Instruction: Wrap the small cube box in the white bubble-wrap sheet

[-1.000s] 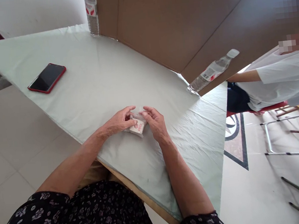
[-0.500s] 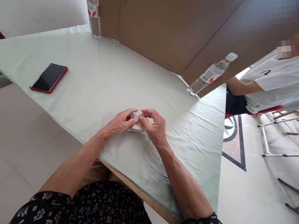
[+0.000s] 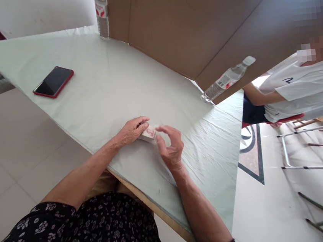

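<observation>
While left hand (image 3: 132, 131) grips small box (image 3: 151, 133) near front edge of tablecloth (image 3: 104, 100), right hand (image 3: 171, 145) is just beside it, thumb and fingers curled with wide gap. Risk imo: clumsy poke from right fingers could knock box out of that one-handed hold. Nearer bottle (image 3: 229, 80) might topple if cardboard (image 3: 169, 27) gets nudged. Headcount: two hands, one box, one phone (image 3: 54, 82), two bottles (other is farther bottle (image 3: 102, 19)), one other person (image 3: 305, 88).
</observation>
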A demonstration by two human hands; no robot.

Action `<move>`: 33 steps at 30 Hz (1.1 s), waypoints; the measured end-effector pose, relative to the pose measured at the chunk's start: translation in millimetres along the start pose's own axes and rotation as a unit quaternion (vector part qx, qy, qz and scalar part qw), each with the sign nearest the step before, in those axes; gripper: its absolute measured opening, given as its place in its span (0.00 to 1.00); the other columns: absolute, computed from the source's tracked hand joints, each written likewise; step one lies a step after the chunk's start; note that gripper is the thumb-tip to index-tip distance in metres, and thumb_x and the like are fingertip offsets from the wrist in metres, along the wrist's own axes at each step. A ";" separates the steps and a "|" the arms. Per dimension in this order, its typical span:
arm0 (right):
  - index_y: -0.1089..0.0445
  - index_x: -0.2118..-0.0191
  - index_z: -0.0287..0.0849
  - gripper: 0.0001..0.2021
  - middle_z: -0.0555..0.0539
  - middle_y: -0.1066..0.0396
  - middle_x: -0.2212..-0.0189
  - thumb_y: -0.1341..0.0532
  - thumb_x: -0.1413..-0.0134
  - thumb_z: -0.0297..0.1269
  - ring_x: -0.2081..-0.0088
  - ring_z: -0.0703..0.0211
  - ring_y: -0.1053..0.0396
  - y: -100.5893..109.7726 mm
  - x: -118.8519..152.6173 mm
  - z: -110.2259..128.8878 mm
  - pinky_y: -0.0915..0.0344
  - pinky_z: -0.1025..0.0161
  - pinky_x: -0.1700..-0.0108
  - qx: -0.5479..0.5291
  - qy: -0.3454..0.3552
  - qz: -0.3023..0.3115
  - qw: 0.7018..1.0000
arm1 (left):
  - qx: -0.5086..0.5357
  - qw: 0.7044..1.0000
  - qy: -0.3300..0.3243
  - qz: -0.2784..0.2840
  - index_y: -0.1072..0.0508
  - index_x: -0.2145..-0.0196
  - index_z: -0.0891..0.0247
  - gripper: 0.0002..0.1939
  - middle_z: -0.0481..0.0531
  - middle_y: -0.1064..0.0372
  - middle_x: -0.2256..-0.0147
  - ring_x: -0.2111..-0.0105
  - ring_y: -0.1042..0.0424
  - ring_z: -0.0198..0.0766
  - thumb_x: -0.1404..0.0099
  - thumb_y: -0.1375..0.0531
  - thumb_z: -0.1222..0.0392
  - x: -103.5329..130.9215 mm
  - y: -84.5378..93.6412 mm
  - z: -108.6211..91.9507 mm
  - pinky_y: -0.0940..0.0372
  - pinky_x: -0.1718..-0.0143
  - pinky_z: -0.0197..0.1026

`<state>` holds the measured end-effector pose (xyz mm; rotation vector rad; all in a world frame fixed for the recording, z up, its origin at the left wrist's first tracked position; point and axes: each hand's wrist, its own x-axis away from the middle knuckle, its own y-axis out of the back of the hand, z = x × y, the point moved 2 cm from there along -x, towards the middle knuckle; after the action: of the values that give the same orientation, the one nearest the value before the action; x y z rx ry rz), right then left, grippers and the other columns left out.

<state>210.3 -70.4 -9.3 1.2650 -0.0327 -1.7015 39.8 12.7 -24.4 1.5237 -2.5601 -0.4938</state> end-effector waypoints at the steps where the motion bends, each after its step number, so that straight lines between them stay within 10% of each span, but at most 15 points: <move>1: 0.31 0.46 0.48 0.15 0.43 0.22 0.53 0.38 0.38 0.37 0.48 0.51 0.25 0.8 0.9 -7.7 0.32 0.49 0.46 -0.018 -0.052 0.002 0.998 | 0.002 1.000 0.001 -0.011 0.28 0.42 0.68 0.29 0.60 0.25 0.53 0.57 0.28 0.44 0.32 0.48 0.46 0.6 -0.1 0.5 0.33 0.52 0.46; 7: 0.48 0.30 0.50 0.46 0.35 0.43 0.32 0.32 0.50 0.59 0.34 0.40 0.39 -7.9 7.4 -40.0 0.36 0.40 0.38 -0.149 -0.216 0.139 0.955 | 0.057 0.993 0.039 -0.092 0.30 0.41 0.68 0.30 0.63 0.28 0.46 0.48 0.30 0.48 0.35 0.45 0.48 3.3 9.0 1.2 0.36 0.43 0.50; 12: 0.53 0.28 0.48 0.56 0.34 0.50 0.28 0.29 0.57 0.65 0.29 0.37 0.46 -14.8 7.8 -38.6 0.48 0.36 0.30 -0.168 -0.219 0.199 0.940 | 0.078 0.995 0.057 -0.006 0.41 0.32 0.63 0.43 0.61 0.34 0.39 0.44 0.33 0.53 0.46 0.40 0.57 7.2 17.1 -1.3 0.38 0.41 0.56; 23: 0.45 0.32 0.51 0.41 0.43 0.27 0.46 0.30 0.49 0.44 0.45 0.48 0.29 -23.0 6.4 -29.9 0.37 0.43 0.38 -0.159 -0.179 0.165 0.957 | 0.029 0.998 -0.032 0.048 0.45 0.31 0.64 0.46 0.59 0.30 0.47 0.49 0.31 0.47 0.48 0.40 0.60 8.8 7.2 -2.2 0.35 0.46 0.49; 33: 0.43 0.33 0.48 0.39 0.37 0.35 0.36 0.31 0.48 0.48 0.37 0.44 0.35 -23.5 11.5 -32.4 0.39 0.43 0.36 -0.146 -0.177 0.163 0.960 | -0.046 0.997 -0.065 0.017 0.40 0.33 0.64 0.43 0.63 0.34 0.40 0.41 0.35 0.53 0.47 0.40 0.62 8.2 3.5 2.7 0.38 0.39 0.55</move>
<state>218.9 -50.3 -44.8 0.6847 -0.1862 -1.5558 32.2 7.6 -26.2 1.4593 -2.6131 -0.7177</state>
